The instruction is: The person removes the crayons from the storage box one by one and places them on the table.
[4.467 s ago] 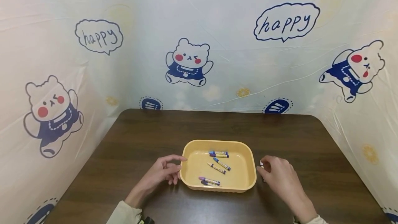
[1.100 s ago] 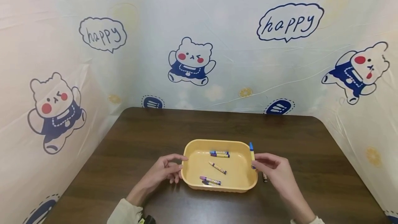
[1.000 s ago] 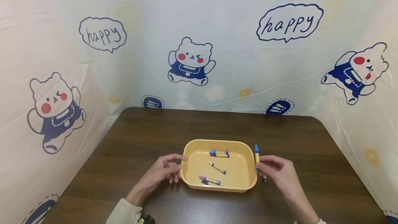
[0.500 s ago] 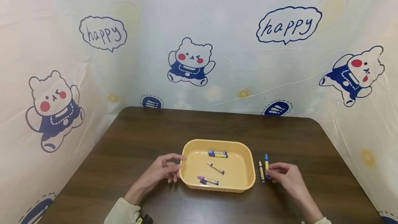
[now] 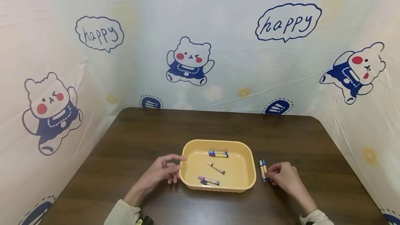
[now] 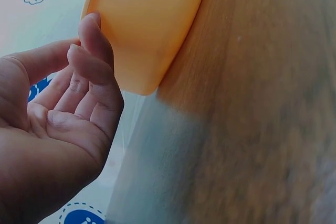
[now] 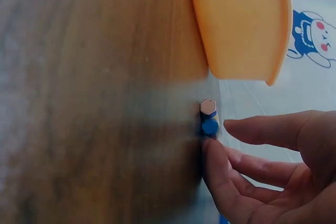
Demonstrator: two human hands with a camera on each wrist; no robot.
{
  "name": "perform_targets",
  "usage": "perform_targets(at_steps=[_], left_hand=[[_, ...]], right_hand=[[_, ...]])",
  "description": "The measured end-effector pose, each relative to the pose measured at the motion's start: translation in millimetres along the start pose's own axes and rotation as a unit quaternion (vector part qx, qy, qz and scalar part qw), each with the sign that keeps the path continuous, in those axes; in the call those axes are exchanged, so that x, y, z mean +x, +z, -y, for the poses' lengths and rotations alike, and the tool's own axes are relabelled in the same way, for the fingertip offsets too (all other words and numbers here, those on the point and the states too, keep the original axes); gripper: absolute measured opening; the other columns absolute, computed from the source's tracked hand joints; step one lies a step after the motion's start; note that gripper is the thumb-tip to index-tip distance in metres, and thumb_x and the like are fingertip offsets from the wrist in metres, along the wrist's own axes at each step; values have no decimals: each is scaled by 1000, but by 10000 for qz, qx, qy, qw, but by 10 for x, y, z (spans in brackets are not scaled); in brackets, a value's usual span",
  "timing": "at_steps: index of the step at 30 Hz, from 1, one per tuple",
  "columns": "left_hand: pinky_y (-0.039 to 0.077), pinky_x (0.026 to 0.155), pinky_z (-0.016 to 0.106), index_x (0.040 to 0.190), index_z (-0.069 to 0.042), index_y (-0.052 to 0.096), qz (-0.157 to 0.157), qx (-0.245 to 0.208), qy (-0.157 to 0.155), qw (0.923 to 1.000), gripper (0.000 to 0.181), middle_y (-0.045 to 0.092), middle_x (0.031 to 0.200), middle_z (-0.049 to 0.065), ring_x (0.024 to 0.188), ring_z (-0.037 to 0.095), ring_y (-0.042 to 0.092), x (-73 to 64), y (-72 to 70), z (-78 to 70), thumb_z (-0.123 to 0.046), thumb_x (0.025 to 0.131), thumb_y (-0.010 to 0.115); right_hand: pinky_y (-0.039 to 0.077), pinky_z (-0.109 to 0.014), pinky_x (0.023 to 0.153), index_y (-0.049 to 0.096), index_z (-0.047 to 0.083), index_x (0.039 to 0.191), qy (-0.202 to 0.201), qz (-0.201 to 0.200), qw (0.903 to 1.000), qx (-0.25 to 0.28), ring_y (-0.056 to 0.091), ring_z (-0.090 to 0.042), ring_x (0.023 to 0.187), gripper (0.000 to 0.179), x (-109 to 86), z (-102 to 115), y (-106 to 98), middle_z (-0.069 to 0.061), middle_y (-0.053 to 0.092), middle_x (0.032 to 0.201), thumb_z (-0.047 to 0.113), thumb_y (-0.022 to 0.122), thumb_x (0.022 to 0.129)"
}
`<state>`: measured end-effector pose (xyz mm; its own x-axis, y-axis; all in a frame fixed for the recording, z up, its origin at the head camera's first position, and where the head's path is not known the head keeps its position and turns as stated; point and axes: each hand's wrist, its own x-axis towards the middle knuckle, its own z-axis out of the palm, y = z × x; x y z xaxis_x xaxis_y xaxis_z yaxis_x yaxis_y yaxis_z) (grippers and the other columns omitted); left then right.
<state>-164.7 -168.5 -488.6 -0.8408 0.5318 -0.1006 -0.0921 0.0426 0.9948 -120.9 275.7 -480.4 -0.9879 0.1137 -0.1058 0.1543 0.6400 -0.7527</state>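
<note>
A yellow tray (image 5: pixel 237 169) sits on the dark wooden table (image 5: pixel 156 131). My left hand (image 5: pixel 162 169) holds its left rim between index finger and thumb; the left wrist view shows fingertips against the orange-looking wall (image 6: pixel 142 35). Right of the tray, a pale-tipped crayon (image 5: pixel 261 171) and a blue crayon (image 5: pixel 264 165) lie side by side. Close beside the blue one is my right hand (image 5: pixel 285 176). In the right wrist view, a fingertip touches or nearly touches the blue crayon (image 7: pixel 210 126), and the thumb (image 7: pixel 239 129) stands slightly apart from it.
Inside the tray lie several crayons: a light blue one (image 5: pixel 215 152) beside a purple one (image 5: pixel 218 155), a pale one (image 5: pixel 216 168) slanting in the middle, and a pink-purple one (image 5: pixel 208 180) near the front with a dark one. A patterned curtain (image 5: pixel 225 68) surrounds the table.
My right hand has taken the bright blue crayon from the tray, carried it right and laid it on the table beside the pale one. My left hand stays at the tray rim.
</note>
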Motion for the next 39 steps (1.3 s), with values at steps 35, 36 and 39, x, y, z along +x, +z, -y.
perform_targets(at_steps=[35,36,39], left_hand=[[49,52,23,137,7,50,-41,24,-67,10000,40,61,81,35,61,17,62,-22,10,-22,-8,101,58],[49,52,23,137,7,50,-40,17,-69,10000,40,62,81,33,61,17,62,-21,9,-23,-8,101,58],[49,52,23,137,7,50,-44,25,-75,10000,40,63,80,31,61,17,62,-21,8,-27,-8,101,57]], right_hand=[[44,-31,51,68,9,75,-111,-6,9915,-1298,56,-12,55,17,-2,187,18,4,60,61,20,79,83],[45,-32,52,68,9,75,-172,-38,9904,-1369,56,-13,57,17,-6,194,9,4,60,62,20,79,83],[46,-36,57,69,8,78,-442,-182,9864,-1575,57,-15,64,14,-16,218,-16,2,64,69,19,78,83]])
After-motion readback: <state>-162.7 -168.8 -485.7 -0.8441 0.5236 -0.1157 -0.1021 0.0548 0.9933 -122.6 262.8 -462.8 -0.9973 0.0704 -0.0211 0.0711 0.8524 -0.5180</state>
